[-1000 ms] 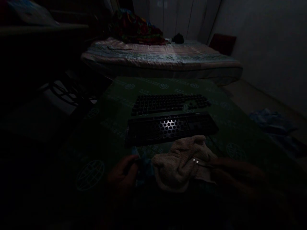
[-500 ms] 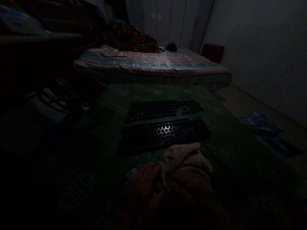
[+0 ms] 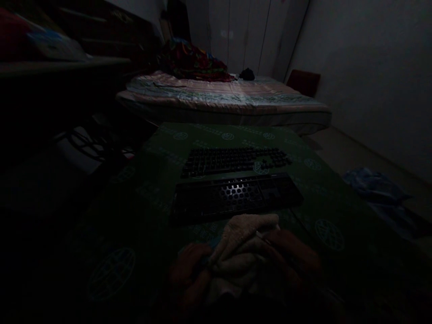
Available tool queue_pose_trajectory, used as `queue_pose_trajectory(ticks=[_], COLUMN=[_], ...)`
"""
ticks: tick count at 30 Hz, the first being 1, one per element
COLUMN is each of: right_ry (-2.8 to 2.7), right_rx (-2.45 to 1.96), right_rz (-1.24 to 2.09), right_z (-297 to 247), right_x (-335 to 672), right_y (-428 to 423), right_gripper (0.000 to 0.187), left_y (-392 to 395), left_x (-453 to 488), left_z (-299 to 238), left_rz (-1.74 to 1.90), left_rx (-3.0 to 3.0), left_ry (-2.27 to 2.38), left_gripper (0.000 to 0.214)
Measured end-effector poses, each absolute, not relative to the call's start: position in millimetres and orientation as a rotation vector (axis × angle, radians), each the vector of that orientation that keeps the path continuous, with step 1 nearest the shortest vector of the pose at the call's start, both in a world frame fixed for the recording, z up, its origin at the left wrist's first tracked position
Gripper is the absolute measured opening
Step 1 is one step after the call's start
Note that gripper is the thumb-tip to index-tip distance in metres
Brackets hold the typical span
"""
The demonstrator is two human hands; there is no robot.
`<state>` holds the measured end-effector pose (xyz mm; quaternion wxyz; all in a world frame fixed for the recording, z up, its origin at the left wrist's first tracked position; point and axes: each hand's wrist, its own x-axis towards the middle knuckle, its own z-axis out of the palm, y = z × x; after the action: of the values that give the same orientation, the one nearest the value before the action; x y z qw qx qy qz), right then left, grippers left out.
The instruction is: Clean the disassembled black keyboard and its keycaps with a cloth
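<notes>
The room is very dark. A crumpled beige cloth [image 3: 241, 245] lies at the near edge of a table under a green printed cover [image 3: 313, 198]. My left hand [image 3: 187, 274] grips the cloth's left side with curled fingers. My right hand [image 3: 290, 254] is closed on its right side. Just beyond the cloth lies a black keyboard frame [image 3: 236, 198] with its keys off, showing a honeycomb plate. Behind it, several loose black keycaps [image 3: 234, 159] are laid out in rows.
A bed [image 3: 222, 96] with a striped sheet and a colourful bundle [image 3: 195, 63] stands behind the table. A bluish cloth [image 3: 374, 186] lies on the floor at right. Dark furniture and a chair fill the left side.
My hands came together from either side of the cloth and gathered it into a tighter bunch. The view shifted slightly; the keyboard frame and keycaps stayed in place.
</notes>
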<state>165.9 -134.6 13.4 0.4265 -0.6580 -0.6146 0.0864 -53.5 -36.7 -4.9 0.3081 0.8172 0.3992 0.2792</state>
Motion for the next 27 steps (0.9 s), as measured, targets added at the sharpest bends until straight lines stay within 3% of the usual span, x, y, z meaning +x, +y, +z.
queue_pose_trajectory(ticks=[9, 14, 21, 27], right_ry=[-1.714, -1.782, -1.704, -1.705], right_rx=[-1.453, -1.368, -1.417, -1.424], right_rz=[0.187, 0.376, 0.303, 0.253], right_z=[-11, -3, 7, 12], right_x=[120, 113, 118, 119], right_y=[-129, -122, -121, -122], right_gripper=[0.021, 0.026, 0.028, 0.017], left_y=[-40, -41, -36, -35], left_x=[-61, -69, -75, -82], left_z=[14, 18, 24, 26], left_rz=[0.639, 0.677, 0.715, 0.76], left_rx=[1.586, 1.589, 1.575, 1.593], left_ry=[1.446, 1.634, 1.635, 1.652], left_gripper=[0.023, 0.022, 0.024, 0.028])
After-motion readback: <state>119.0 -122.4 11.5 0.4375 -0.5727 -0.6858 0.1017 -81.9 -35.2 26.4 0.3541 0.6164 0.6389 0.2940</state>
